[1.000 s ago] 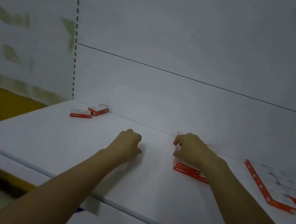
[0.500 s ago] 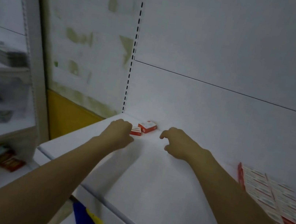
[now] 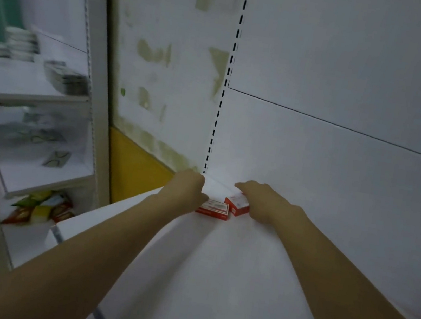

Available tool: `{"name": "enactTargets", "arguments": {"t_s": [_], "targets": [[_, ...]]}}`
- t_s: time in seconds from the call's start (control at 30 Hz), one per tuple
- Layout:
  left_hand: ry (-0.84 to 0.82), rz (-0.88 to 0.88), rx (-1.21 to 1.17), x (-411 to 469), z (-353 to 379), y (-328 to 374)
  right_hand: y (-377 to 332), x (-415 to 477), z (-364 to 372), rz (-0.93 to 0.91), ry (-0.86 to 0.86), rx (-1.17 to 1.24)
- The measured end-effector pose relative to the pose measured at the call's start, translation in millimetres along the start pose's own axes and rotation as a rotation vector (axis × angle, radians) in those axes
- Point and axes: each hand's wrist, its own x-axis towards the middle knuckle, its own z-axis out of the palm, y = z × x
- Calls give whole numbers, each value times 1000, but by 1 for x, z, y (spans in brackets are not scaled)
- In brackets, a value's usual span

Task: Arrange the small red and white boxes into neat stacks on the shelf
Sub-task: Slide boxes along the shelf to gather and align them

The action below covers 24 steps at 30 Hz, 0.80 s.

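Right in the far left corner of the shelf (image 3: 212,282), two small red and white boxes lie close together. The flat box (image 3: 214,209) has its long axis running left to right. Its left end is hidden by the left hand (image 3: 185,192), whose fingers are curled; whether they pinch it cannot be told. The tilted box (image 3: 236,204) sits just to its right, against the right hand (image 3: 265,203), whose fingers stretch over its far side; no grip shows. Each hand is nearest its own box, so stacking likely means carrying the tilted box leftward.

Two red-white boxes (image 3: 213,209) (image 3: 237,204) — two hands (image 3: 187,192) (image 3: 265,203) — one shelf (image 3: 214,274).
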Motion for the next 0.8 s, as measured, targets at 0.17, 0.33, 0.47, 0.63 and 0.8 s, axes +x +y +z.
{"name": "enactTargets", "arguments": {"t_s": [0.17,0.33,0.47,0.63,0.8], "targets": [[-6,-19,22,14,3,1,3,20,12,-32,-25,-187],[5,25,34,22,1,7,10,11,10,0,-12,-97],[20,107,29,24,-3,17,20,-18,1,56,-26,-10],[11,253,-20,14,-6,42,27,-74,-11,188,63,132],[-51,449,-42,-9,-2,69,23,-149,-13,400,134,176]]}}
